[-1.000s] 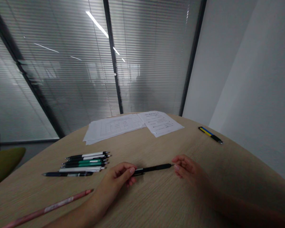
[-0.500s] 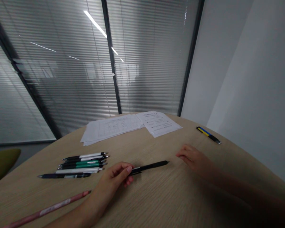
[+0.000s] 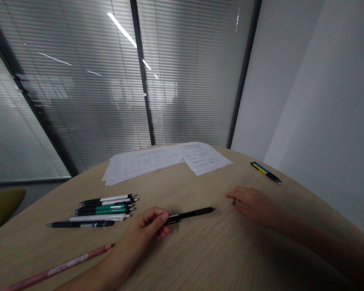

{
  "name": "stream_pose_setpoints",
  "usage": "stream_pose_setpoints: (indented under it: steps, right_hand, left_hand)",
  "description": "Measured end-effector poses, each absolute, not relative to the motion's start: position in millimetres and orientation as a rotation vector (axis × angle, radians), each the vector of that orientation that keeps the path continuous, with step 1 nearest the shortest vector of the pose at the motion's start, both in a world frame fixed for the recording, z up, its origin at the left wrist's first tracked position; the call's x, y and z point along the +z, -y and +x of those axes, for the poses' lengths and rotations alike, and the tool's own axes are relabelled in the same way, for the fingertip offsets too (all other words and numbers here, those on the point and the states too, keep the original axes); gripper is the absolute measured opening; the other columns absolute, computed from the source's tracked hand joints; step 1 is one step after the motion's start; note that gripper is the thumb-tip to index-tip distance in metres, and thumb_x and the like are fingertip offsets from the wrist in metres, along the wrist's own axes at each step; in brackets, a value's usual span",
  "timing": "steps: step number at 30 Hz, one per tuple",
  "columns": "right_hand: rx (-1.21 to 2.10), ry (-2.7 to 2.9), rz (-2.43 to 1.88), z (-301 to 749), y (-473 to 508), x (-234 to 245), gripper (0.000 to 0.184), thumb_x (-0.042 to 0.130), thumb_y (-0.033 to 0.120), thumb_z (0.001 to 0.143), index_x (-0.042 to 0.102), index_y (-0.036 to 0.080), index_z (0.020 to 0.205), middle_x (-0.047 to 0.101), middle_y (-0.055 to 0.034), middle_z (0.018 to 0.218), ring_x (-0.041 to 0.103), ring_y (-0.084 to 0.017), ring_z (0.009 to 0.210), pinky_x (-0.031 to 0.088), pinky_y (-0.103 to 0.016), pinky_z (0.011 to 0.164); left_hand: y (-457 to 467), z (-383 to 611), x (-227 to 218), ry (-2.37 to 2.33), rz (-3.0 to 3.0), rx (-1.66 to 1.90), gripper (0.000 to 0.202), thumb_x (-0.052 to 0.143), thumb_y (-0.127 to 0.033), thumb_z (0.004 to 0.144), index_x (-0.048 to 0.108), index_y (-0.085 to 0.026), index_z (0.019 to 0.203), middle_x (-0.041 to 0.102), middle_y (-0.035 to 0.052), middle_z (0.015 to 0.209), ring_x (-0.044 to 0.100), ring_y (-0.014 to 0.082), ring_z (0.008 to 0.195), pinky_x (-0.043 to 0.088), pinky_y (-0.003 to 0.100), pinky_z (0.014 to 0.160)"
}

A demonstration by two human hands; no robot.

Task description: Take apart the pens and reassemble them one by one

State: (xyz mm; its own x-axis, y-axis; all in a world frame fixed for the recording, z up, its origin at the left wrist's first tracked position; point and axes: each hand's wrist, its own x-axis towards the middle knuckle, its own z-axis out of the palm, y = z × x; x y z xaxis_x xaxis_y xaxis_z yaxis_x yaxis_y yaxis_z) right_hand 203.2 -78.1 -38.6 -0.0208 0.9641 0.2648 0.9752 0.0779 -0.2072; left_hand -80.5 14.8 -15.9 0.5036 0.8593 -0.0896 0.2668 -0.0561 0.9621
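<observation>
My left hand [image 3: 147, 226] grips the back end of a black retractable pen [image 3: 191, 215], which lies nearly level just over the wooden table [image 3: 218, 250]. My right hand [image 3: 250, 204] rests on the tabletop with empty, relaxed fingers, a short gap from the pen's tip. Left of my left hand lies a group of several black, white and green pens [image 3: 101, 212], side by side. A pink pencil [image 3: 60, 268] lies nearer me, below that group.
Printed papers [image 3: 142, 161] and a second sheet [image 3: 202, 157] lie at the far edge of the rounded table. A blue-and-yellow pen [image 3: 265, 172] lies at far right. Glass panels with blinds and a white wall stand behind; an olive chair [image 3: 1, 206] is at left.
My right hand has drawn back from the pen's tip and now lies flatter on the table. My left hand and the black pen have barely moved.
</observation>
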Motion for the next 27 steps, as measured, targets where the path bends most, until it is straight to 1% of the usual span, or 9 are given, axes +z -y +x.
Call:
stream_pose_setpoints:
  steps: [2,5,10,15,20,23,27]
  right_hand:
    - [-0.096,2.003,-1.883,200,80,-33,0.028,0.048,0.015,0.072,0.060,0.020,0.097,0.061,-0.0072,0.094,0.055,-0.021,0.087,0.041,-0.038,0.079]
    - [-0.132,1.986,-1.739,188,85,-26,0.020,0.049,0.021,0.075,0.062,0.021,0.090,0.060,-0.0064,0.088,0.054,-0.020,0.084,0.042,-0.036,0.076]
    - [-0.011,1.980,-1.604,164,94,-23,0.016,0.050,0.026,0.078,0.063,0.021,0.085,0.059,-0.0050,0.080,0.054,-0.016,0.076,0.043,-0.029,0.068]
    - [0.013,1.993,-1.591,157,97,-25,0.013,0.049,0.026,0.079,0.062,0.022,0.079,0.058,-0.0029,0.077,0.054,-0.014,0.074,0.042,-0.026,0.066]
    - [-0.068,2.032,-1.524,155,98,-23,0.016,0.044,0.018,0.080,0.058,0.018,0.073,0.056,-0.0025,0.072,0.052,-0.012,0.070,0.041,-0.024,0.064]
    - [-0.086,2.039,-1.509,153,98,-24,0.013,0.045,0.017,0.079,0.057,0.018,0.073,0.056,-0.0025,0.072,0.052,-0.012,0.070,0.042,-0.024,0.063]
    - [-0.116,2.036,-1.496,152,98,-22,0.015,0.043,0.014,0.079,0.055,0.017,0.070,0.055,-0.0028,0.070,0.052,-0.013,0.068,0.042,-0.024,0.062]
  left_hand:
    - [-13,-80,-14,-0.989,1.598,0.642,0.027,0.059,-0.045,0.062,0.059,-0.018,0.064,0.056,-0.0022,0.050,0.050,0.0146,0.050,0.039,0.024,0.051]
    - [-11,-80,-12,-0.957,1.590,0.645,0.024,0.059,-0.043,0.061,0.059,-0.019,0.062,0.056,-0.0028,0.050,0.049,0.0138,0.050,0.038,0.023,0.051]
    - [-12,-81,-12,-0.913,1.594,0.628,0.022,0.059,-0.041,0.061,0.060,-0.019,0.062,0.055,-0.0033,0.049,0.048,0.0134,0.050,0.038,0.023,0.052]
    - [-10,-81,-11,-0.913,1.616,0.602,0.020,0.058,-0.039,0.062,0.059,-0.019,0.061,0.055,-0.0036,0.049,0.048,0.0127,0.050,0.038,0.022,0.052]
    - [-11,-81,-13,-0.890,1.619,0.590,0.020,0.057,-0.038,0.062,0.059,-0.018,0.062,0.055,-0.0039,0.049,0.048,0.0118,0.049,0.039,0.022,0.052]
    - [-12,-82,-14,-0.875,1.600,0.591,0.020,0.058,-0.038,0.061,0.059,-0.018,0.063,0.055,-0.0042,0.049,0.047,0.0113,0.049,0.038,0.021,0.051]
    - [-11,-81,-14,-0.866,1.577,0.607,0.020,0.059,-0.037,0.061,0.060,-0.017,0.062,0.055,-0.0044,0.049,0.047,0.0108,0.048,0.037,0.021,0.050]
